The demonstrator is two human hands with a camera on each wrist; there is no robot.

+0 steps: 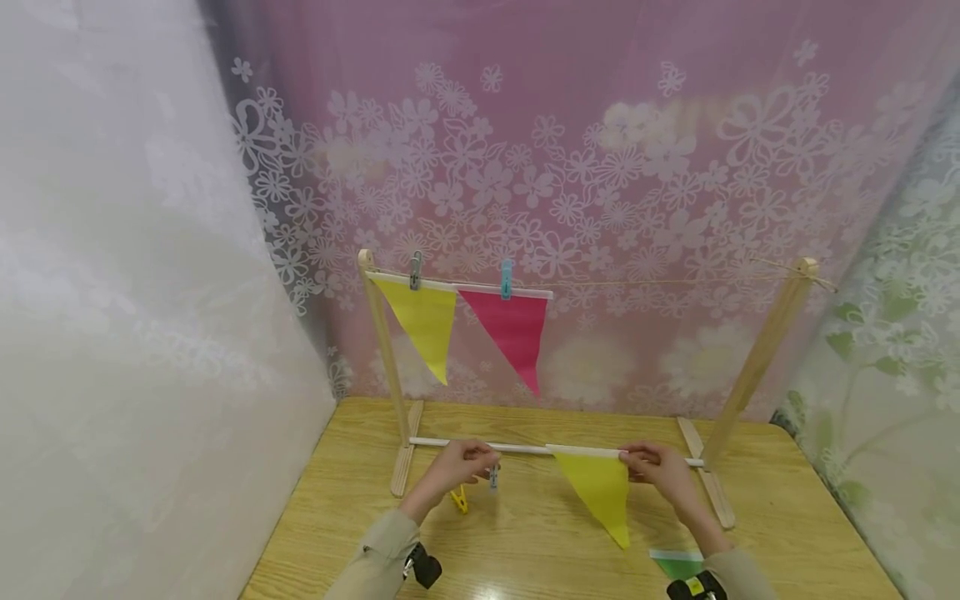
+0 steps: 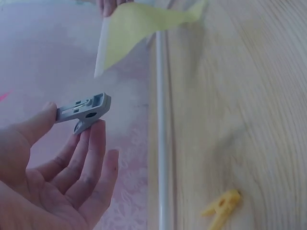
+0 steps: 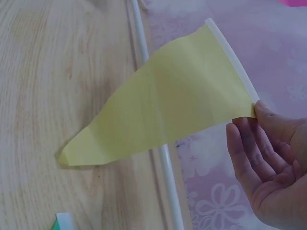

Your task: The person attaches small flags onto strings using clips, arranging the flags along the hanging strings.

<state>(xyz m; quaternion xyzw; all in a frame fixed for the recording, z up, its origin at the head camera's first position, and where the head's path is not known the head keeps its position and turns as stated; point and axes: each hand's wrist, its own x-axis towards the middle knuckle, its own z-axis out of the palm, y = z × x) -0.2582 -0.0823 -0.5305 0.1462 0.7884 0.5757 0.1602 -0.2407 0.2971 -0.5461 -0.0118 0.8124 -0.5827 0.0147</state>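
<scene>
My left hand (image 1: 461, 467) pinches a grey-blue clothespin (image 2: 86, 109) between thumb and fingers, in the air over the table. A yellow triangular flag (image 3: 158, 96) with a white top edge hangs from my right hand (image 1: 660, 473), whose thumb and fingers pinch the right end of that edge. Behind both hands, a string (image 1: 637, 282) runs between two wooden posts. On it hang another yellow pennant (image 1: 423, 321), held by a grey clothespin (image 1: 415, 271), and a pink pennant (image 1: 513, 329), held by a light blue clothespin (image 1: 506, 279).
A yellow clothespin (image 2: 223, 208) lies on the wooden table (image 1: 345, 483) below my left hand. Near my right wrist lies a green pennant (image 1: 678, 567). A white rod (image 1: 517, 448) joins the left post (image 1: 386, 358) and right post (image 1: 757, 367) low down.
</scene>
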